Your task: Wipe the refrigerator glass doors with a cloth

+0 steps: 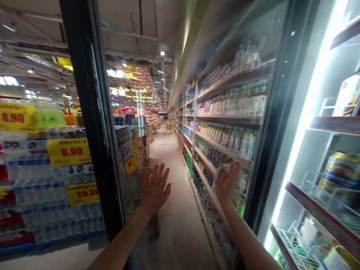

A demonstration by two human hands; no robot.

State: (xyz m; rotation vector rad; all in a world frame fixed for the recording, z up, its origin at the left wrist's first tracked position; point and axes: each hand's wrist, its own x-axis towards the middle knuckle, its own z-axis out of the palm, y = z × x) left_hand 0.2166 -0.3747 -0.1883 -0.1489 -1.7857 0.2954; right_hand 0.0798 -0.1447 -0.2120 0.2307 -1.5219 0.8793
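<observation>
A glass cooler door [180, 240] with a black frame stands swung out in front of me. My left hand [155, 188] is raised before the glass, its fingers spread and the palm turned to the pane; it looks to rest on the glass or just short of it. To the right, my right hand [228, 183] is also up at the pane, its fingers bent and smeared by motion. Something pale and crumpled shows at those fingers, too blurred to name. Faint reflections lie on the glass.
At right, the lit cooler's wire shelves [317, 221] carry cans [341, 174] and cartons. Beyond the glass, long drink shelves [225, 118] line the tiled aisle [163, 150]. Stacked bottle packs with yellow price signs [71, 151] stand left. A green cart [168, 127] is far off.
</observation>
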